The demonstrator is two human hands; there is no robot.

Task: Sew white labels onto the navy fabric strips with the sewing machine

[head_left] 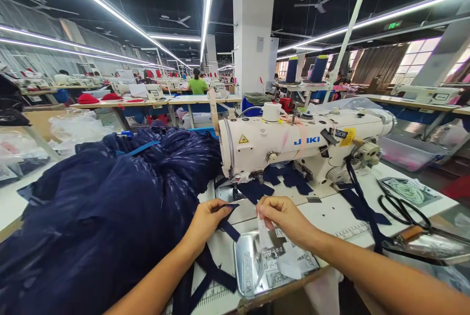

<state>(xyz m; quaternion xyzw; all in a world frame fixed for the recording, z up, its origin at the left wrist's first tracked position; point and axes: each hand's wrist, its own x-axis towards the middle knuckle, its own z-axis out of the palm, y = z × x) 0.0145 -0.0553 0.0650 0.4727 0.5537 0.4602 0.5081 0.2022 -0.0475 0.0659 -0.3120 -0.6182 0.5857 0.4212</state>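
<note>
My left hand (pixel 207 222) pinches a narrow navy fabric strip (pixel 228 229) in front of the needle of a white JUKI sewing machine (pixel 293 144). My right hand (pixel 284 217) holds a small white label (pixel 263 236) above a shiny metal tray (pixel 244 266) that contains several more labels. A large heap of dark navy fabric (pixel 110 207) lies to the left, touching my left forearm. Loose navy fabric pieces (pixel 286 180) sit under the machine arm.
Black scissors (pixel 402 210) and a packet of white cord (pixel 407 190) lie on the table at right. Two blue thread cones (pixel 304 68) stand behind the machine. Other sewing tables and a person in a green top (pixel 198 85) are farther back.
</note>
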